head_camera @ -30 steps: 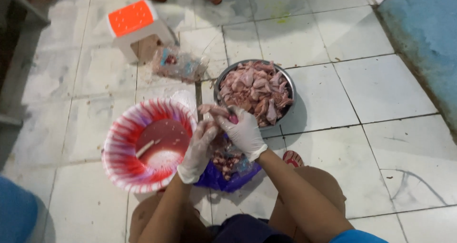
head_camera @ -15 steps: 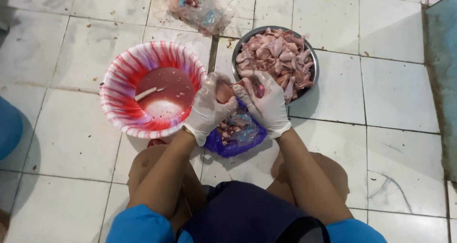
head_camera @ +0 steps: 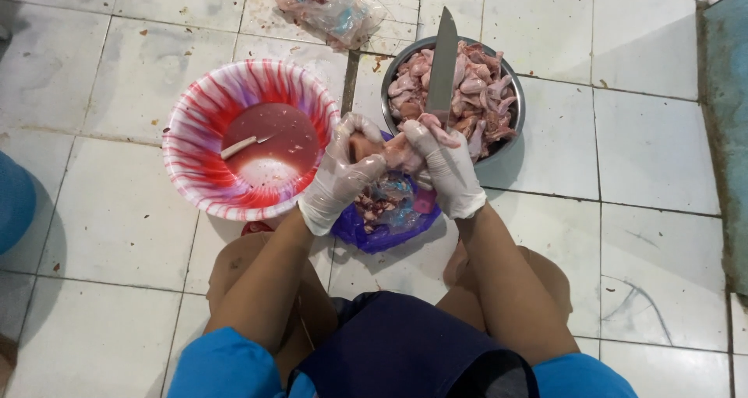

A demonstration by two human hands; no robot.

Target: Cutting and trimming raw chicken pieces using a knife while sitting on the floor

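Both my hands wear thin pale gloves. My left hand (head_camera: 340, 176) grips a pink piece of raw meat (head_camera: 387, 150) over a purple plastic bag (head_camera: 372, 230) that holds meat scraps. My right hand (head_camera: 446, 166) is closed on the handle of a large knife (head_camera: 443, 64), whose blade points away from me over a metal bowl (head_camera: 513, 78) full of pale pink raw meat pieces. The two hands nearly touch at the meat. I squat on a white tiled floor, knees on either side of the bag.
A red-and-white striped plastic basin (head_camera: 191, 168) with reddish liquid and a small white object stands to the left of my hands. A crumpled clear plastic bag (head_camera: 331, 4) lies at the top. A blue object (head_camera: 14, 203) is at the left edge, a blue wall (head_camera: 728, 133) at the right.
The camera has shifted closer over the hands. The knife blade is now raised and plainly visible over the metal bowl, and my hands hold the meat slightly higher above the purple bag.
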